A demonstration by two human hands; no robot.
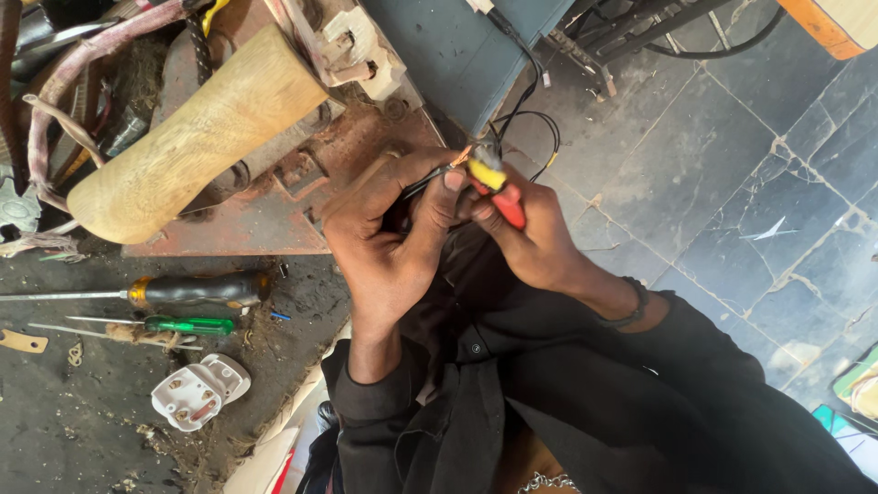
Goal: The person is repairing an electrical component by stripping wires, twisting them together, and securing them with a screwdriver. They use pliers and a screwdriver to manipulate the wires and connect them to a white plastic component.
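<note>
My left hand point(389, 229) pinches a thin black wire point(430, 180) whose bare copper end pokes out near my fingertips. Against that wire end, my right hand point(535, 240) grips a small tool with a red and yellow handle point(498, 186). More black wire point(535, 128) loops away behind the hands toward a dark blue-grey box point(457, 46). Both hands sit above my lap in dark sleeves.
A large wooden handle point(192, 137) lies across a rusty metal plate point(265, 220) at the left. On the dirty bench lie a black-handled screwdriver point(197, 291), a green-handled screwdriver point(187, 325) and an opened white plug point(199, 391). Cracked stone floor point(750, 183) lies to the right.
</note>
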